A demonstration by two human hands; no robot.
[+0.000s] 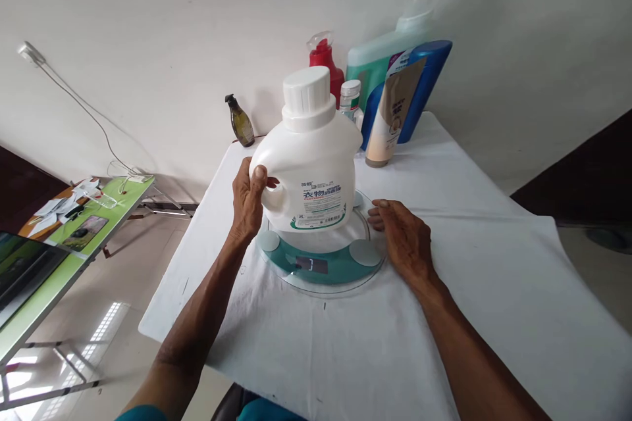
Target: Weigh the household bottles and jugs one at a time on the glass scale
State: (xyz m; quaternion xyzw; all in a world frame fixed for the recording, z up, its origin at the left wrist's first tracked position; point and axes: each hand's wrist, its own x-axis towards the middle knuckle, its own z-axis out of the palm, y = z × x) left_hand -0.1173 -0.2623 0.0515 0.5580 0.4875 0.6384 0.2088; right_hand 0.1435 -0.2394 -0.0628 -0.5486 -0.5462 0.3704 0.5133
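A white detergent jug [316,164] with a ribbed white cap stands upright on a round glass scale [320,270] with a teal band. My left hand [249,200] grips the jug's handle on its left side. Flat on the white tablecloth [444,289] lies my right hand [402,233], fingers apart, touching the scale's right rim and holding nothing.
Behind the jug stand a dark pump bottle [240,122], a red spray bottle [323,59], a small clear bottle [350,100], a large green jug [382,56], a blue bottle [419,89] and a beige pouch [392,115]. A green folding table [64,263] with papers and a screen stands at left.
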